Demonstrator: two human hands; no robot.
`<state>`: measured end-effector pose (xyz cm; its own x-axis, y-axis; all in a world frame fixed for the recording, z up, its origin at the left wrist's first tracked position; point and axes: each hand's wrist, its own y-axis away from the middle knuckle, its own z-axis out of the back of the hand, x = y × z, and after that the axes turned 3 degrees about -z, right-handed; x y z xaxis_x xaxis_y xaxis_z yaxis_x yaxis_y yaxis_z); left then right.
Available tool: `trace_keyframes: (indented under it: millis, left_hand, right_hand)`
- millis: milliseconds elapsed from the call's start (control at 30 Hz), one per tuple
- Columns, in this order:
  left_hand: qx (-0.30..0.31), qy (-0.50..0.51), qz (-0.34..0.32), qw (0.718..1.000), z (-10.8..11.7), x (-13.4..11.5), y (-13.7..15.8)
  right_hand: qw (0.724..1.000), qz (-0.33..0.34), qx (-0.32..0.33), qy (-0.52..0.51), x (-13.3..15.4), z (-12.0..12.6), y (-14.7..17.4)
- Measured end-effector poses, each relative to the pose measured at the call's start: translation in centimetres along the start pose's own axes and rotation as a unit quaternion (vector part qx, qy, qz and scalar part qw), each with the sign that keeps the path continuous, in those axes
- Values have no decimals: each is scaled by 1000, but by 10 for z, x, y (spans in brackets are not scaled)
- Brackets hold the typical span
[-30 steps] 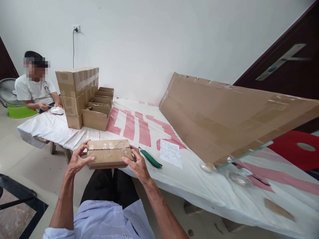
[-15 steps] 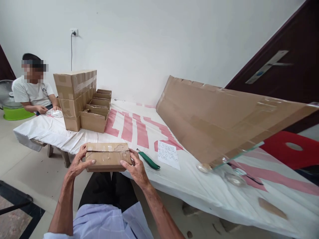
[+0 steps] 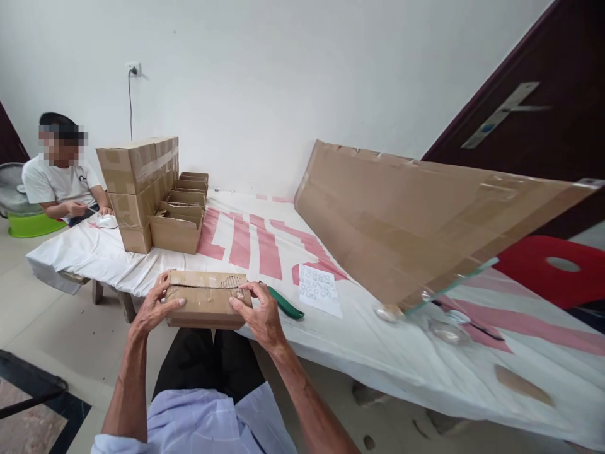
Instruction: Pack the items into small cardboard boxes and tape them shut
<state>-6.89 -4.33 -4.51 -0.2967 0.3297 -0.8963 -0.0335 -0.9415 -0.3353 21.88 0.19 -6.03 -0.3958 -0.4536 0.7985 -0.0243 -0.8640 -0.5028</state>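
A small brown cardboard box (image 3: 206,306) is held between my two hands at the table's near edge, above my lap. My left hand (image 3: 158,304) grips its left end, the thumb lying along the front side. My right hand (image 3: 261,315) clasps the right end, thumb on the front and fingers at the top corner. A dark seam runs across the box's top, and a hatched mark shows near its right end. Just beyond my right hand lies a green-handled tool (image 3: 286,305), its far end hidden by the hand.
Taped boxes (image 3: 135,189) are stacked on the left, beside open cartons (image 3: 176,231). A sheet of paper (image 3: 319,290) lies on the cloth-covered table (image 3: 359,340). A large cardboard sheet (image 3: 406,221) leans at right, near tape rolls (image 3: 390,313). A co-worker (image 3: 61,183) sits far left.
My right fingers have shifted from the box's right end onto its top corner. The left hand keeps its hold. The view has turned slightly.
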Motion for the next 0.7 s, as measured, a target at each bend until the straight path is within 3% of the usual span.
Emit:
trace_keyframes:
  millis: [367,700]
  left_hand:
    - [16,27,-2,1000,-14,-3,-14]
    - [3,41,9,999,-17,-6,-14]
  right_hand:
    - [991,-88,42,-91,14,15,-4]
    - [984,-118,54,-126,12,17,-4]
